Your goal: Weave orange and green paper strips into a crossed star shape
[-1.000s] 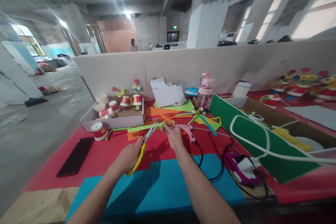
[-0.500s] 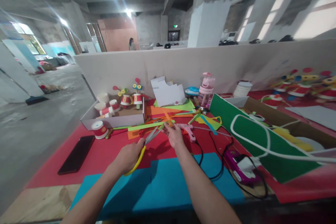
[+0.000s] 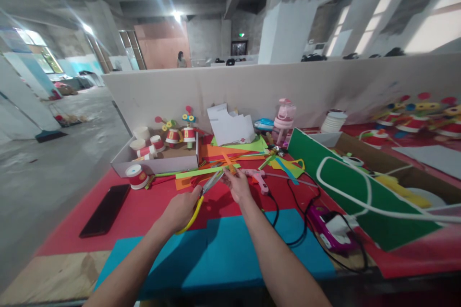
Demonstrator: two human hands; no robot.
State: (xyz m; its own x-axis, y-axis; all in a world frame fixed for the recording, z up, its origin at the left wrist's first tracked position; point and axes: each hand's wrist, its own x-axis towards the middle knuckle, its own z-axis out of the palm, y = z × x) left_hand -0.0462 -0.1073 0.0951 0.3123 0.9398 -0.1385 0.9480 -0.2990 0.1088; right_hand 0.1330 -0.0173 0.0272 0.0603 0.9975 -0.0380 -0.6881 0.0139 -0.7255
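My left hand [image 3: 183, 210] is closed around the yellow handles of a pair of scissors [image 3: 212, 182], whose blades point away and to the right. The blade tips reach the fingertips of my right hand [image 3: 237, 187], which pinch an orange paper strip [image 3: 228, 160]. Whether the blades touch the strip is too small to make out. Just right of my right hand lies a pink glue gun [image 3: 260, 181]. A long light-green paper strip [image 3: 196, 171] lies behind the scissors, over orange paper.
A blue sheet [image 3: 230, 249] covers the near edge. On the left are a phone [image 3: 105, 212], a paper cup [image 3: 136, 177] and a box [image 3: 154, 167] with cups and figures. At right stand a green-sided box [image 3: 334, 187], a purple power strip [image 3: 329, 230] and loose cables.
My left hand and the scissors have shifted slightly right and upward, closer to my right hand. My right hand has stayed almost in place with the orange strip.
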